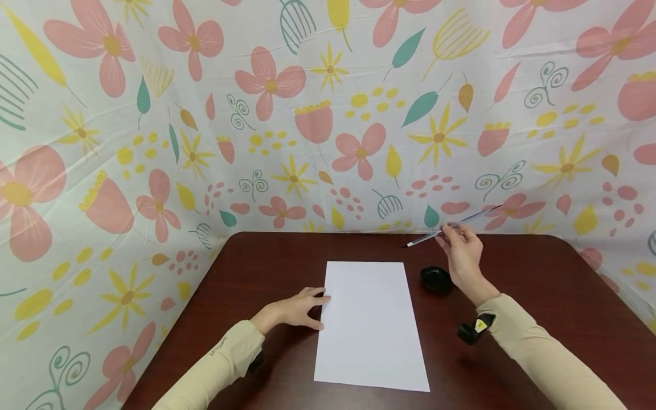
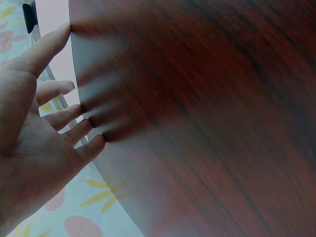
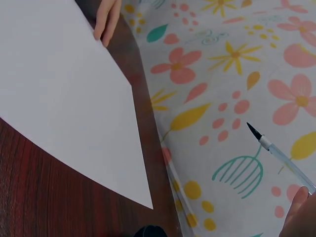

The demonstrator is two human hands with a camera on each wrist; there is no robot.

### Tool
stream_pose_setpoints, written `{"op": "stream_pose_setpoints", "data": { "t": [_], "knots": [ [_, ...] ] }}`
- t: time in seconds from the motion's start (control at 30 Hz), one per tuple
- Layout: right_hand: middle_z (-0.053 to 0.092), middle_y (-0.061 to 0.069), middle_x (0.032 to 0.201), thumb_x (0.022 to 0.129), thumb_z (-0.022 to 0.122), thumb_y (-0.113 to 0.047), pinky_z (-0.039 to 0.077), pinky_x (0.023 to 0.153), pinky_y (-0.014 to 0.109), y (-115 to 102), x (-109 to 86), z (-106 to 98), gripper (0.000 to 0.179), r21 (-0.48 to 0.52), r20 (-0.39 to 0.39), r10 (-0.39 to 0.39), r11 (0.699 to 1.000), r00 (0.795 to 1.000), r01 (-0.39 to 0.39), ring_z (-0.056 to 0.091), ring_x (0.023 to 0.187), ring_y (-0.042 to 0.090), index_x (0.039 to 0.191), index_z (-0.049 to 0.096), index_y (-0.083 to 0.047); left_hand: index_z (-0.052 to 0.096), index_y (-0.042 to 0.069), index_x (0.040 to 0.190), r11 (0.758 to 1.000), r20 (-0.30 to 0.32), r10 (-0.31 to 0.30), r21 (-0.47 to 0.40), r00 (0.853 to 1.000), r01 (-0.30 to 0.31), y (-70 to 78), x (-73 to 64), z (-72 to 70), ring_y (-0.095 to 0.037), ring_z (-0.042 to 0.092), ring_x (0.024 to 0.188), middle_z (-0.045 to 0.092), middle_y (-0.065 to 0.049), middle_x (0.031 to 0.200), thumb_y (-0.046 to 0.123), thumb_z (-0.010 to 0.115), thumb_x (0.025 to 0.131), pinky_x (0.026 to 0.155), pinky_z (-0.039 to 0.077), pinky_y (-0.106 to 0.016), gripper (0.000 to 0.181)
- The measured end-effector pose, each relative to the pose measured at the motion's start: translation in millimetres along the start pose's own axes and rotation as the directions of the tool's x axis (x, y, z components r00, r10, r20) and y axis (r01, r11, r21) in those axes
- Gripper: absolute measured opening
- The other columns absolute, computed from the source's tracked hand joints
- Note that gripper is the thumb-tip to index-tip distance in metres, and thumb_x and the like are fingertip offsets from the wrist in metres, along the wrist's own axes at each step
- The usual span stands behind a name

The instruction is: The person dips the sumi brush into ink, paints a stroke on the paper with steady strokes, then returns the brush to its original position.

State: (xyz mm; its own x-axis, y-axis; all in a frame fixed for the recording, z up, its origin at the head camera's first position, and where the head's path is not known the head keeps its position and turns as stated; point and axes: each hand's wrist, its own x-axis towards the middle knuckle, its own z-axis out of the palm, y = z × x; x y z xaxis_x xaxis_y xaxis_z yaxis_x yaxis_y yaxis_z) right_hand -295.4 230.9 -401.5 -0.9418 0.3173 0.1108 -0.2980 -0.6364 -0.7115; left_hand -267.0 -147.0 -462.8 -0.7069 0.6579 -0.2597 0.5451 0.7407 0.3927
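A white sheet of paper lies flat on the dark red-brown table. My left hand rests at its left edge, fingers spread and fairly straight, the tips touching the paper's border and the table. Above the table's far right part, my right hand pinches a paintbrush with a clear handle. In the right wrist view the paintbrush shows a dark, pointed tip held up in the air, apart from the paper. Just below and left of the right hand sits a small black dish; what it contains cannot be made out.
The wood-grained table has rounded far corners. A white cloth with printed flowers hangs behind it and along the left side. A black wrist camera is strapped to the right wrist.
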Motion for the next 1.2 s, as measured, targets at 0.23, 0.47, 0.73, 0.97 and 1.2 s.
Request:
{"op": "stream_pose_setpoints", "data": {
  "t": [0.23, 0.47, 0.73, 0.97, 1.2],
  "knots": [
    [0.067, 0.003, 0.082, 0.085, 0.058, 0.002, 0.054, 0.070, 0.025, 6, -1.7, 6, 0.010, -0.035, 0.012, 0.004, 0.999, 1.000, -0.004, 0.065, 0.073, 0.013, 0.094, 0.054, 0.002, 0.032, 0.013, 0.143, 1.000, 0.001, 0.002, -0.001, 1.000, -0.002, -1.0, -0.5, -1.1, -0.027, 0.017, 0.139, 0.018, -0.009, 0.152, 0.040, 0.064, 0.083, 0.103, 0.033, -0.044, 0.074],
    [0.064, 0.004, 0.086, 0.085, 0.060, 0.001, 0.053, 0.074, 0.025, 11, -3.1, 13, 0.016, -0.064, 0.043, 0.013, 0.998, 0.999, -0.010, 0.064, 0.078, 0.012, 0.098, 0.050, 0.002, 0.030, 0.014, 0.144, 1.000, -0.002, 0.001, 0.024, 1.000, -0.001, -3.3, 0.2, -1.8, -0.026, 0.016, 0.139, 0.018, -0.008, 0.153, 0.043, 0.063, 0.083, 0.103, 0.033, -0.044, 0.075],
    [0.064, 0.004, 0.085, 0.086, 0.058, 0.002, 0.054, 0.073, 0.025, 17, -7.8, 17, 0.012, -0.056, 0.060, 0.037, 0.998, 0.997, -0.034, 0.064, 0.079, 0.012, 0.094, 0.050, 0.000, 0.028, 0.013, 0.145, 0.999, 0.000, 0.000, 0.032, 1.000, 0.000, -0.5, -1.3, -0.3, -0.026, 0.017, 0.139, 0.018, -0.008, 0.153, 0.044, 0.063, 0.083, 0.104, 0.032, -0.044, 0.078],
    [0.065, 0.003, 0.085, 0.086, 0.058, 0.001, 0.053, 0.074, 0.025, 22, -13.2, 21, 0.017, -0.082, 0.110, 0.027, 0.996, 0.994, -0.018, 0.064, 0.081, 0.012, 0.102, 0.053, 0.001, 0.028, 0.014, 0.145, 0.999, 0.002, -0.023, 0.025, 1.000, 0.023, 1.4, -0.8, -0.5, -0.026, 0.016, 0.140, 0.017, -0.006, 0.153, 0.047, 0.064, 0.081, 0.104, 0.031, -0.045, 0.081],
    [0.063, 0.001, 0.088, 0.086, 0.058, 0.001, 0.053, 0.075, 0.026, 27, -19.2, 27, 0.016, -0.085, 0.136, 0.042, 0.996, 0.990, -0.031, 0.064, 0.082, 0.010, 0.100, 0.051, 0.000, 0.028, 0.015, 0.145, 0.998, 0.005, -0.033, 0.048, 0.999, 0.033, 0.6, 1.4, 1.8, -0.026, 0.016, 0.140, 0.017, -0.006, 0.153, 0.048, 0.064, 0.080, 0.105, 0.031, -0.044, 0.082]
  ]
}}
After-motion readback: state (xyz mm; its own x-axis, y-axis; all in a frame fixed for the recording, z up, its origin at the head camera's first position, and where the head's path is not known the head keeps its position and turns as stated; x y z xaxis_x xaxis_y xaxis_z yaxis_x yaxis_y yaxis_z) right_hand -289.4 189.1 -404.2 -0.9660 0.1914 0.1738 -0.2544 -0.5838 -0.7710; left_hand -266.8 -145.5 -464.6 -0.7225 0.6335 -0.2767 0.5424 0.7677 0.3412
